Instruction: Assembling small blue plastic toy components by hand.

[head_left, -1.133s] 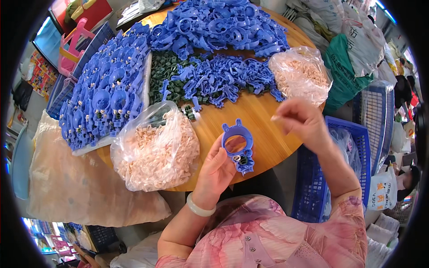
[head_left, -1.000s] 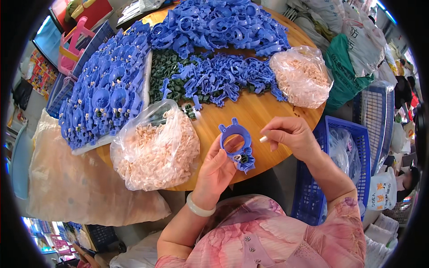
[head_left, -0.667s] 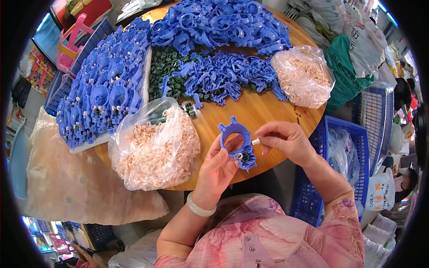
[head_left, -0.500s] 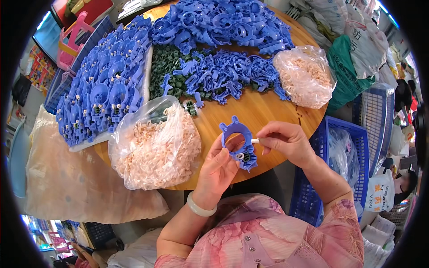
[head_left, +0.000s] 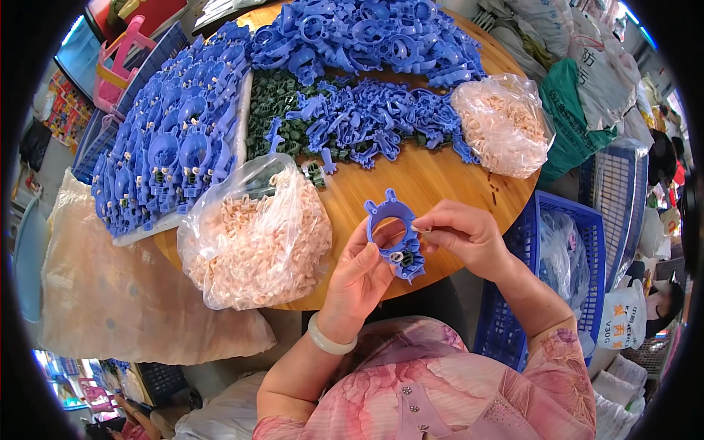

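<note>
1 blue ring frame (head_left: 412,246) held up by the near edge of the wooden table (head_left: 352,209).
Left hand (head_left: 363,268) grips its left side; right hand (head_left: 469,238) pinches a small pale piece (head_left: 418,229) at its right edge, seating unclear. I'd brace the frame, keep the piece square, press straight.

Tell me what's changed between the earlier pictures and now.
The right hand moved left and toward the body, bringing a small white piece to the right edge of the blue plastic ring part. The left hand still holds that part; the heaped blue parts stayed.
</note>
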Motion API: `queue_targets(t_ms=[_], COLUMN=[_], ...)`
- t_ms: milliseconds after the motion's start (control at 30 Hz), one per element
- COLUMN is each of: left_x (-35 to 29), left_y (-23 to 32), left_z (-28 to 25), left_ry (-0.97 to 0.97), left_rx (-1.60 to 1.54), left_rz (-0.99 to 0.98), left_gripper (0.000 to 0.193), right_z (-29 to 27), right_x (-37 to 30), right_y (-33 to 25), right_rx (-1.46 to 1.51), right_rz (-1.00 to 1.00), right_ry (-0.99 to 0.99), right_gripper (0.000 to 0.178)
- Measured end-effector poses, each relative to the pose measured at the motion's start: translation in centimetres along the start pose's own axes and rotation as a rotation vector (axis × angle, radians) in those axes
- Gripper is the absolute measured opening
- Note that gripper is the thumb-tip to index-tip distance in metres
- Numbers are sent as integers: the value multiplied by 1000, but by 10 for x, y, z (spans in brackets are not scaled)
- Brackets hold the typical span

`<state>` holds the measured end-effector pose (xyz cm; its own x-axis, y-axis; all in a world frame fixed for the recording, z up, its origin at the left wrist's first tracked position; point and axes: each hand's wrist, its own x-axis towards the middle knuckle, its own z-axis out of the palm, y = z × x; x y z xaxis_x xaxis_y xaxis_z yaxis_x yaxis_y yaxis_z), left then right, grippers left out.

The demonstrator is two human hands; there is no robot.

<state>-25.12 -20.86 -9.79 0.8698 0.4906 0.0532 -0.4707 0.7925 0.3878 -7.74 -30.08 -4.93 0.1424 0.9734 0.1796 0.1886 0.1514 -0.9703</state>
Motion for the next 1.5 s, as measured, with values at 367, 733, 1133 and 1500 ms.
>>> queue_targets(t_ms=[367, 733, 1133, 1500], left_x=[-1, -3, -5, -4], left_y=[-4, -4, -5, -3], left_z=[-1, 7, 7, 7], left_ry=[46, 23, 20, 34], left_rx=[4, 13, 96, 168], left_rz=[84, 128, 145, 140], left_gripper=[63, 84, 92, 84], right_z=[12, 25, 25, 17], right_x=[-4, -8, -9, -8], right_y=[-6, 0, -10, 2], right_rx=[-393, -503, -473, -53], right_rz=[-268, -289, -135, 139], right_ry=[196, 247, 159, 55], right_gripper=[9, 10, 9, 12])
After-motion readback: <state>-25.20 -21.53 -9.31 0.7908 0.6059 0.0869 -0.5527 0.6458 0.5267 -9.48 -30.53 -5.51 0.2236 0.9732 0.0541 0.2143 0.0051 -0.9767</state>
